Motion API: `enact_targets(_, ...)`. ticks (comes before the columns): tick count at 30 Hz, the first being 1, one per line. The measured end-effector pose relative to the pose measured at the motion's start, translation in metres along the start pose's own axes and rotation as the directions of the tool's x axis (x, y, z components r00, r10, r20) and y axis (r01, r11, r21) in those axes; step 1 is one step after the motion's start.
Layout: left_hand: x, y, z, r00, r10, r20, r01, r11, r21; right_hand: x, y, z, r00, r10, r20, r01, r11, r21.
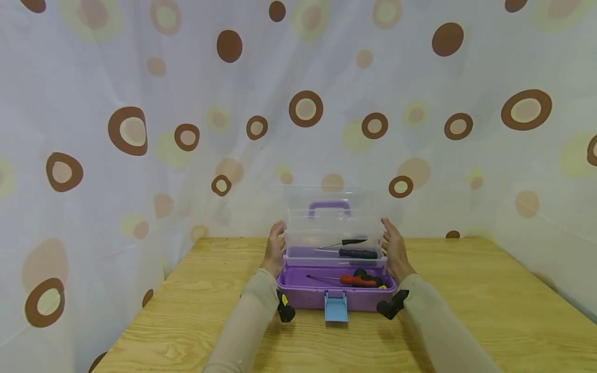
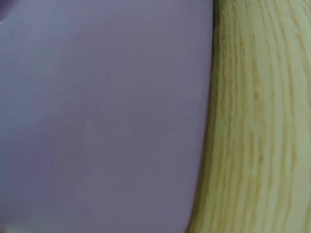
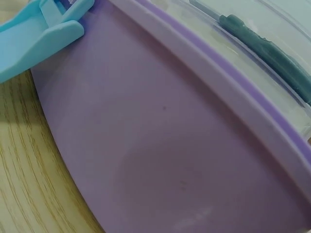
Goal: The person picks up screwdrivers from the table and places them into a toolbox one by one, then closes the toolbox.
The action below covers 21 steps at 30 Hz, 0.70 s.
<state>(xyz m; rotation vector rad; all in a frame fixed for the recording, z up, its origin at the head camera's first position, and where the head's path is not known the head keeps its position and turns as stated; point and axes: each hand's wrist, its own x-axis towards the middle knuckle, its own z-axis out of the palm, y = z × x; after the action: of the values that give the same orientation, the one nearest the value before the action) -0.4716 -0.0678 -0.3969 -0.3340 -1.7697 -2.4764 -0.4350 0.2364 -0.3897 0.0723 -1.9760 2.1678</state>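
A purple toolbox [image 1: 308, 298] sits on the table with its clear lid [image 1: 333, 199] raised at the back. Inside it a clear tray [image 1: 303, 251] stands above the base, bearing two dark-handled screwdrivers, one thin [image 1: 354, 241] and one thicker [image 1: 357, 254]. Lower down, in the base, lies a screwdriver with a red and black handle [image 1: 356, 280]. My left hand [image 1: 273, 251] is at the tray's left side, fingers extended upward along it. Mirroring it on the right side is my right hand [image 1: 395, 251], fingers also extended. A light blue latch [image 3: 41, 41] hangs from the front.
The wooden table [image 1: 466, 290] carries the toolbox near its middle. Behind and beside it hangs a white curtain [image 1: 261, 77] with brown circles. A purple handle [image 1: 329, 205] shows at the lid. Black wrist cameras [image 1: 393, 305] sit close to the toolbox front.
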Motion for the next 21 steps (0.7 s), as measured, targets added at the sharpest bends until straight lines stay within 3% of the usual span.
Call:
enact_targets(14,-0.0005,0.0051,0.0034,0.999,-0.010,-0.046,0.009,1.000,-0.025,0.0000,-0.0035,0.0037,0.997,0.000,-0.080,0.003,0.999,0.046)
enact_targets(21,0.0002,0.0023,0.0038,1.000,-0.001,-0.017,0.001,1.000,0.018,-0.0003,-0.0031,0.0012,0.995,0.006,-0.103,0.006,0.993,0.120)
